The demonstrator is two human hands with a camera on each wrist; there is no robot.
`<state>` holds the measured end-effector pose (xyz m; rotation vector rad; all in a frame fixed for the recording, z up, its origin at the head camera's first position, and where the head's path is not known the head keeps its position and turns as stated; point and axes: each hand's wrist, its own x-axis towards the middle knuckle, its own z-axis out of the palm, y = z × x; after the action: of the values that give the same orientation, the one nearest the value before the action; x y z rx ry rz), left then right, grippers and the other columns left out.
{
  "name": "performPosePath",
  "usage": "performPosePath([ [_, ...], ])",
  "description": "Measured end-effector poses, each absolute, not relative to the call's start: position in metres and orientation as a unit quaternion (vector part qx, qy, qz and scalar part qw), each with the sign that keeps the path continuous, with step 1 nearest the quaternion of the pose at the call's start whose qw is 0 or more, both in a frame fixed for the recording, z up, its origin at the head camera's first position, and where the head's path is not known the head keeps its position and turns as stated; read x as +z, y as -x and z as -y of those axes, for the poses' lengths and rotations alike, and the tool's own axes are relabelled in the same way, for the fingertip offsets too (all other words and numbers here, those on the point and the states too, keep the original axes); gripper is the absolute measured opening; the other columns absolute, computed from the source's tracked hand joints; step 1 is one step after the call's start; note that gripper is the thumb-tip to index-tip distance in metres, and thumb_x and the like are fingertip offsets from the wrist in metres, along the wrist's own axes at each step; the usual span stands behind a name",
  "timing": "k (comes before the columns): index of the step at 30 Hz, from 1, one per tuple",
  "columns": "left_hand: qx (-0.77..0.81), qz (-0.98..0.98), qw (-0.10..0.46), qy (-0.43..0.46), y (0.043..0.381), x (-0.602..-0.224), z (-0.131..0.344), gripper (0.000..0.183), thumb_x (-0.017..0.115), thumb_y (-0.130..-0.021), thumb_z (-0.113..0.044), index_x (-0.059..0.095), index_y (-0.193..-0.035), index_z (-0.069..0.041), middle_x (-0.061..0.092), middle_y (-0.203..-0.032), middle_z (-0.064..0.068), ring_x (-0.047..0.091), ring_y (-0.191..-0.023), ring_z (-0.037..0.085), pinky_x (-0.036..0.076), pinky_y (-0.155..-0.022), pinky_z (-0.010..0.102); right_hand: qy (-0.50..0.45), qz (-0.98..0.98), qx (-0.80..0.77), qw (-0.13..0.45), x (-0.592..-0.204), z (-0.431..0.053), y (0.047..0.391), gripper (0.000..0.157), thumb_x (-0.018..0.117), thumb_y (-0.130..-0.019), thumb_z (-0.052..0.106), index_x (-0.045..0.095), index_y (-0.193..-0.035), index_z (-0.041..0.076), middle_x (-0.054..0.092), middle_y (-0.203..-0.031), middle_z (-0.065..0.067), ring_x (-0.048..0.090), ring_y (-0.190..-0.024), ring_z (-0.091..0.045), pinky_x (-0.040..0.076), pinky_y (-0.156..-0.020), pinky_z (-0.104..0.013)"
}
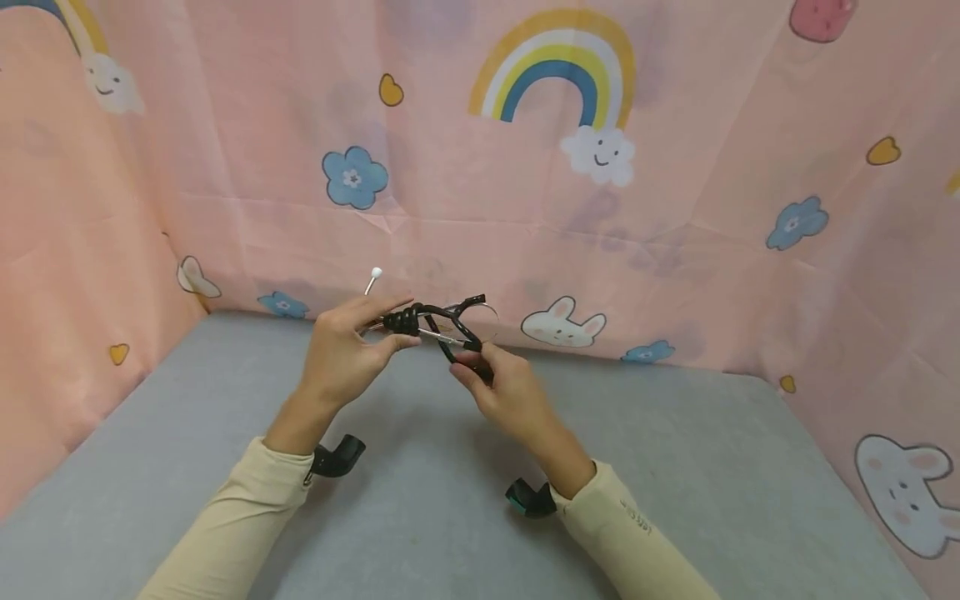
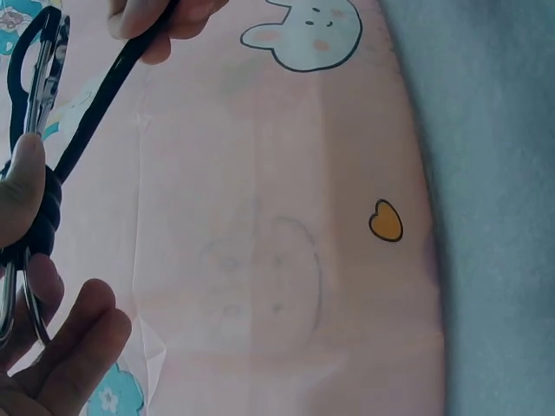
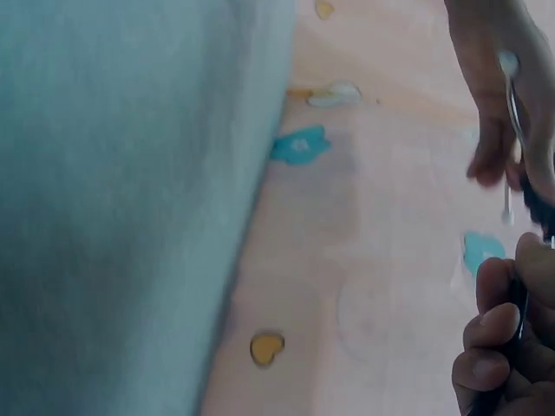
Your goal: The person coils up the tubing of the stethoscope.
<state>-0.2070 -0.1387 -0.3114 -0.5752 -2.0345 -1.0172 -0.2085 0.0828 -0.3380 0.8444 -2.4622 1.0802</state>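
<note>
Both hands hold a stethoscope [image 1: 406,320] above the grey table, its black tubing wound in several turns around the metal ear tubes. My left hand [image 1: 341,354] pinches the coiled part between thumb and fingers. In the left wrist view, the thumb lies on the coil [image 2: 43,217], with metal tubes [image 2: 33,303] below it. My right hand [image 1: 513,392] grips a length of the black tubing [image 2: 104,100] to the right of the coil. One white ear tip [image 1: 377,273] sticks up behind the left hand. Two ear tips show in the right wrist view, the upper one [image 3: 509,62] near the left hand.
A grey-topped table [image 1: 420,533] spreads under both arms. Behind and at the sides hangs a pink cloth [image 1: 465,183] printed with rainbows, rabbits, flowers and hearts. Black devices are strapped at the left wrist [image 1: 339,456] and right wrist [image 1: 530,498].
</note>
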Motion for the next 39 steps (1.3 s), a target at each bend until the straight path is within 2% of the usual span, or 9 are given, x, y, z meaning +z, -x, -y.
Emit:
performPosePath([
  [6,-0.407,0.797,0.398,0.201,0.207,-0.314,0.134,0.047,0.092,-0.067,-0.010,0.077,-0.113,-0.014,0.076,-0.089,0.006,0.070,-0.078,0.019,0.056,-0.069,0.037,-0.359,0.834,0.374,0.189,-0.346,-0.069,0.195,0.010,0.069,-0.094,0.017,0.069,-0.094,0.006,0.072,-0.078,-0.002,0.056,-0.062,-0.004,0.048,-0.055,-0.017],
  [13,-0.421,0.807,0.385,0.153,0.208,-0.316,0.133,0.038,0.091,-0.068,-0.009,0.080,-0.104,-0.012,0.074,-0.083,0.006,0.069,-0.075,0.018,0.053,-0.065,0.033,-0.366,0.846,0.337,0.193,-0.336,-0.063,0.183,0.008,0.070,-0.092,0.012,0.065,-0.095,0.006,0.071,-0.079,0.000,0.056,-0.065,-0.006,0.047,-0.057,-0.017],
  [18,-0.375,0.860,0.324,0.121,0.207,-0.318,0.131,0.038,0.091,-0.069,-0.017,0.080,-0.106,-0.015,0.069,-0.080,0.004,0.061,-0.073,0.019,0.045,-0.060,0.032,-0.373,0.862,0.284,0.193,-0.333,-0.064,0.179,0.012,0.072,-0.090,0.011,0.064,-0.098,0.007,0.070,-0.086,-0.001,0.060,-0.071,-0.011,0.050,-0.063,-0.019],
  [22,-0.293,0.909,0.269,0.125,0.206,-0.322,0.126,0.040,0.089,-0.071,-0.023,0.079,-0.110,-0.018,0.066,-0.083,0.005,0.055,-0.073,0.021,0.043,-0.059,0.033,-0.385,0.862,0.245,0.221,-0.333,-0.069,0.182,0.013,0.075,-0.088,0.010,0.064,-0.095,0.008,0.068,-0.088,-0.003,0.062,-0.077,-0.014,0.052,-0.067,-0.024],
  [26,-0.222,0.922,0.266,0.176,0.203,-0.328,0.118,0.040,0.088,-0.073,-0.026,0.078,-0.110,-0.017,0.068,-0.086,0.005,0.056,-0.077,0.022,0.049,-0.062,0.035,-0.384,0.855,0.232,0.260,-0.330,-0.079,0.188,0.012,0.076,-0.087,0.008,0.065,-0.092,0.007,0.068,-0.089,-0.004,0.063,-0.080,-0.017,0.054,-0.067,-0.026],
  [30,-0.173,0.894,0.285,0.299,0.203,-0.331,0.113,0.034,0.087,-0.074,-0.025,0.079,-0.105,-0.016,0.061,-0.079,0.003,0.052,-0.077,0.020,0.049,-0.065,0.030,-0.376,0.853,0.235,0.277,-0.325,-0.090,0.196,0.012,0.076,-0.086,0.006,0.065,-0.088,0.008,0.066,-0.083,-0.003,0.057,-0.073,-0.015,0.050,-0.062,-0.024],
  [34,-0.189,0.862,0.257,0.395,0.205,-0.331,0.116,0.036,0.088,-0.072,-0.024,0.079,-0.106,-0.015,0.055,-0.077,-0.002,0.047,-0.078,0.014,0.046,-0.068,0.025,-0.368,0.862,0.257,0.235,-0.318,-0.098,0.203,0.009,0.077,-0.086,0.012,0.068,-0.088,0.011,0.067,-0.083,0.000,0.053,-0.073,-0.011,0.047,-0.062,-0.023],
  [39,-0.276,0.838,0.168,0.439,0.205,-0.329,0.123,0.043,0.089,-0.071,-0.021,0.078,-0.112,-0.012,0.055,-0.079,-0.005,0.046,-0.079,0.007,0.044,-0.069,0.022,-0.366,0.861,0.315,0.160,-0.310,-0.107,0.204,0.005,0.079,-0.083,0.017,0.078,-0.088,0.017,0.070,-0.087,0.006,0.056,-0.077,-0.007,0.048,-0.066,-0.023],
])
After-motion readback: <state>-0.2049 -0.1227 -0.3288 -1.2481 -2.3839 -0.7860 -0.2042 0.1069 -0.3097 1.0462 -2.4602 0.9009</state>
